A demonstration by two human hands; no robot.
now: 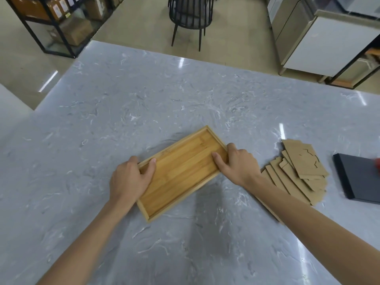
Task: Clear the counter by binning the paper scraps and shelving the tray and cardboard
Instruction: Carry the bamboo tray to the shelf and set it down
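Grey veined marble counter (185,95), glossy with light streaks. At centre, rectangular bamboo tray (181,171), gripped at opposite rims by left hand (129,177) and right hand (239,165). Right: fanned brown cardboard pieces (298,171), flat black board (357,177). Far: black wire chair (189,15), metal shelving (55,23) on beige floor.

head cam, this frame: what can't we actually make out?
- Red object on the dark board: cut off by the right edge and blurred; identity unclear.
- Cardboard pieces: near part of the stack hidden behind the right forearm.
- Fingers under the wooden tray: hidden by left hand, right hand and the tray rim.
- Labels on the shelf boxes: too small and blurred.
- No bin or paper scraps in view.
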